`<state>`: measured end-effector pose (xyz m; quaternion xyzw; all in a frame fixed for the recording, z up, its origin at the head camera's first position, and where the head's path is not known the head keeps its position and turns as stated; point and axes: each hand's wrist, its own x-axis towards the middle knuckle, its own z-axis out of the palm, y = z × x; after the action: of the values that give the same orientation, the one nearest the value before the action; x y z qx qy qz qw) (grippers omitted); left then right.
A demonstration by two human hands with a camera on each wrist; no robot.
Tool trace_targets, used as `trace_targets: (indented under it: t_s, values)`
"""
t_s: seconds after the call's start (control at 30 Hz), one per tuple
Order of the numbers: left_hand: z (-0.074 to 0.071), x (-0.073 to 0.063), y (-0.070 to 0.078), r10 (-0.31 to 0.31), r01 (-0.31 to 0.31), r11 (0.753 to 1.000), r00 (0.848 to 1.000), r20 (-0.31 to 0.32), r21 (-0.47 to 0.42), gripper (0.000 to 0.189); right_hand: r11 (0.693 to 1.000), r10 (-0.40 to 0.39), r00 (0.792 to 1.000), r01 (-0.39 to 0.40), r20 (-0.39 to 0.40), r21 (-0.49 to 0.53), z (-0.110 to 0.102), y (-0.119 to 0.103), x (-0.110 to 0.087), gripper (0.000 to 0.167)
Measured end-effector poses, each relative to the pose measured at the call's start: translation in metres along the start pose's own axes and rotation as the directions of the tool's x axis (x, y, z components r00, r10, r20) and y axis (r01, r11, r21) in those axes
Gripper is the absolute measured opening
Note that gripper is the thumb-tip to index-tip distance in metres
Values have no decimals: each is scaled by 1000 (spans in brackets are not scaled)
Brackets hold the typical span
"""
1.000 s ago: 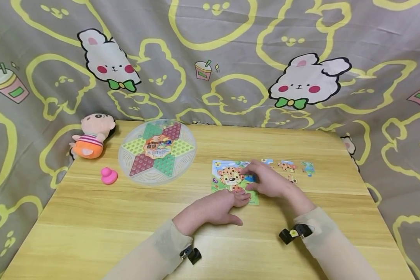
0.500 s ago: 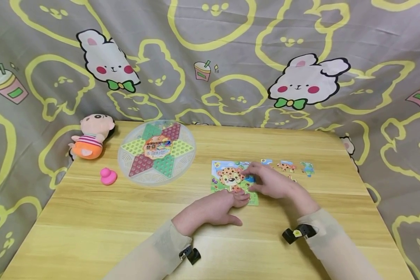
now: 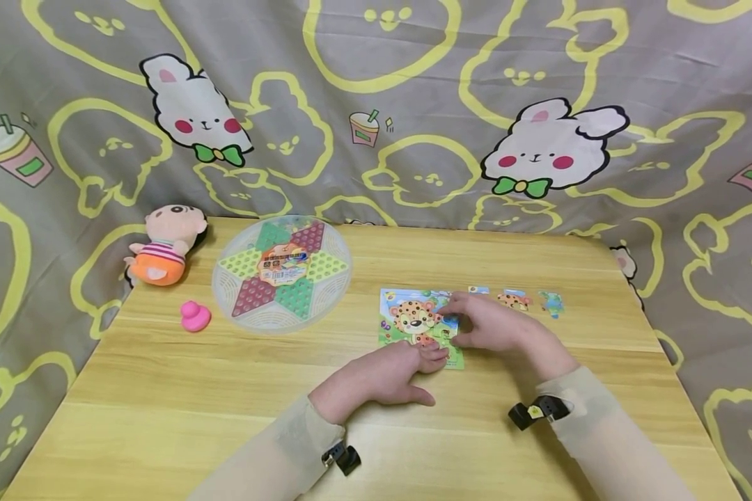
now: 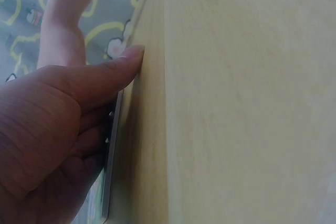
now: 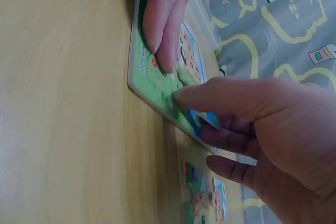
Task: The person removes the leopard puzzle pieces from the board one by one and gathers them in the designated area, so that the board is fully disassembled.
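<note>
A flat jigsaw puzzle (image 3: 411,316) with a leopard picture lies on the wooden table, in front of the person. My left hand (image 3: 391,372) rests on its lower edge, fingers extended, thumb out to the side; the left wrist view shows the thumb (image 4: 113,72) above the table. At the puzzle's right side is my right hand (image 3: 491,323). Seen from the right wrist, its thumb and fingers pinch a tilted blue puzzle piece (image 5: 211,119) at the board, partly hidden by the fingers. Loose puzzle pieces (image 3: 551,303) lie to the right, some behind the right hand.
A round Chinese checkers board (image 3: 282,271) lies left of the puzzle. Farther left are a plush doll (image 3: 163,243) and a pink rubber duck (image 3: 195,316). A patterned curtain (image 3: 413,104) hangs behind the table (image 3: 225,410).
My right hand has shifted slightly to the right along the puzzle, now covering a loose piece that showed earlier. The left hand stays where it was.
</note>
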<state>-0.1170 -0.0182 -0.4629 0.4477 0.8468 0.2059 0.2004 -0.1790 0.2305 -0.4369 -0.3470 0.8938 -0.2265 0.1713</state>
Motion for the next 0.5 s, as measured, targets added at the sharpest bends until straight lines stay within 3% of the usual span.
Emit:
trace_targets:
  t_s: [0.3,0.5]
  values:
    - [0,0,1,-5,5,1000,1000,-1,5,70,997,-10,999,14,-52,82,-1,6,-6,49]
    - [0,-1,0,-5,5,1000,1000,3,9,71,996,-13,997,19,-75,85,-5,2,-11,47]
